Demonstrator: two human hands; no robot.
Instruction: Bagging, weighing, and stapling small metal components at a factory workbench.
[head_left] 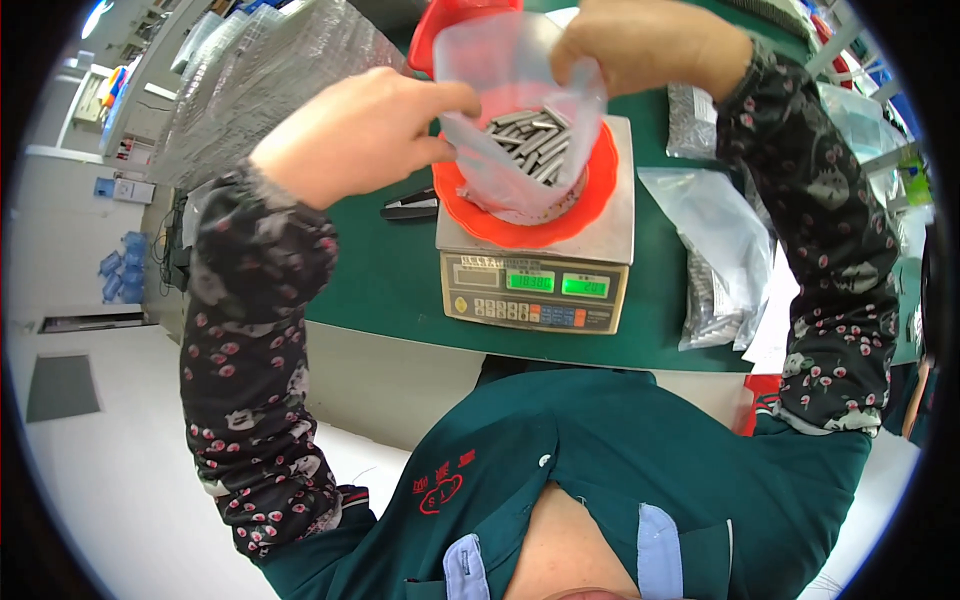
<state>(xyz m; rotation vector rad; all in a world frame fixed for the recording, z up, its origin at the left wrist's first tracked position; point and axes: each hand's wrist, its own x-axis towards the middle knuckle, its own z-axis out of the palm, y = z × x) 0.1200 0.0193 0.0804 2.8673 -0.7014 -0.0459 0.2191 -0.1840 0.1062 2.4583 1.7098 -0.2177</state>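
Observation:
A clear plastic bag (484, 165) with several short metal pins (535, 145) inside stands in a red-orange bowl (598, 190). Beneath the bowl is a digital counting scale (535, 290) with two lit green displays. At the bag's left edge, my left hand (370, 130) pinches the plastic between thumb and fingers. My right hand (645, 45) grips the upper right of the bag from above, its fingertips partly hidden. The bag's mouth is spread between both hands.
To the right on the green table (400, 290) lies another plastic bag of metal pieces (712, 290), with white paper beside it. Clear packaging trays (270, 90) are stacked at the left. A red bin (428, 35) stands behind the bowl; a black-handled tool (410, 205) lies left of the scale.

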